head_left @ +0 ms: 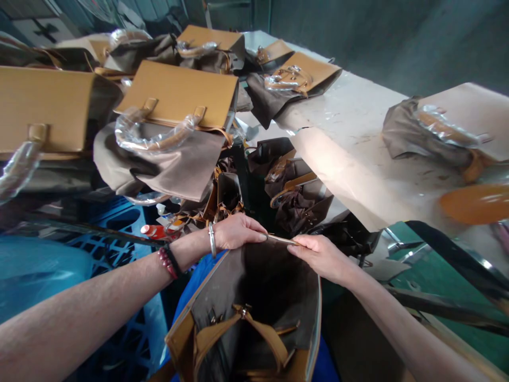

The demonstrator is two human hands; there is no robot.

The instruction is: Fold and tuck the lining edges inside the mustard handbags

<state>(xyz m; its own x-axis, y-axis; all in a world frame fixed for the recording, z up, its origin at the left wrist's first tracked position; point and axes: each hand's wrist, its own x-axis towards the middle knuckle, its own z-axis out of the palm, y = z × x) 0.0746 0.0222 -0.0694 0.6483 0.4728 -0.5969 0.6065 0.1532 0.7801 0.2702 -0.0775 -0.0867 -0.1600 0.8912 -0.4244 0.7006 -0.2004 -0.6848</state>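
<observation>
1. Directly below both hands, the open bag gapes toward the viewer; its dark brown lining shows, and the bottom is lost in shadow.
2. Across the near part of the bag's mouth runs a tan strap with a metal clasp at its middle.
3. From the hands toward the viewer, the bag's side edges spread apart, with blue cloth showing against its outside.
4. At the bag's far rim, the left hand pinches the edge between thumb and fingers; the right hand grips the same edge farther right, fingers closed on it. A short stretch of rim shows between the two sets of fingertips.
5. Left of the bag stands a blue lattice crate, with blue plastic farther left.
6. Just beyond the bag, brown and tan bags are crowded low down; I cannot tell what holds them.
7. Beyond the bag to the left, handbags with plastic-wrapped handles lie higher up, their insides hidden.
8. Beyond the bag to the right, a pale worktop stretches away, its near edge apart from the right hand. Another handbag and a blurred orange object rest there.
</observation>
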